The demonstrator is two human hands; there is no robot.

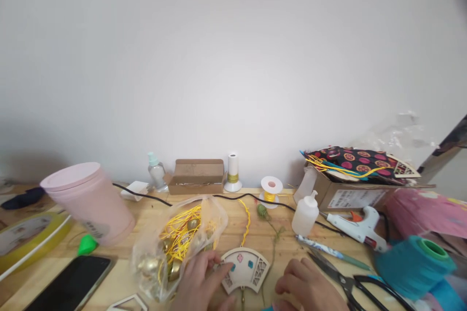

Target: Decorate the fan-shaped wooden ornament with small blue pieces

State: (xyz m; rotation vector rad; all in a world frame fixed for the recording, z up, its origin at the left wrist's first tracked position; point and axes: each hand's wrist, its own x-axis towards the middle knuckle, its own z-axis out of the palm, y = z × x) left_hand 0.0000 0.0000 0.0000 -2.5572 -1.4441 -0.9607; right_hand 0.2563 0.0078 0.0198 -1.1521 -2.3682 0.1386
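My left hand (200,279) lies with loose fingers on the flat wooden fan-shaped piece (243,268), pressing it on the worktop (120,233), I think to keep it steady. My right hand (308,286) rests curled just beside it, holding nothing. The crinkled plastic bag (175,245) of yellow cords and gold bells touches my left hand.

The cardboard box (350,199) label and pink cup (91,204) print are illegible.

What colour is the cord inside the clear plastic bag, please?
Yellow cord, seen in the head view, inside the bag.

Home craft desk: glue gun (359,226), scissors (350,279), thread spools (270,189).
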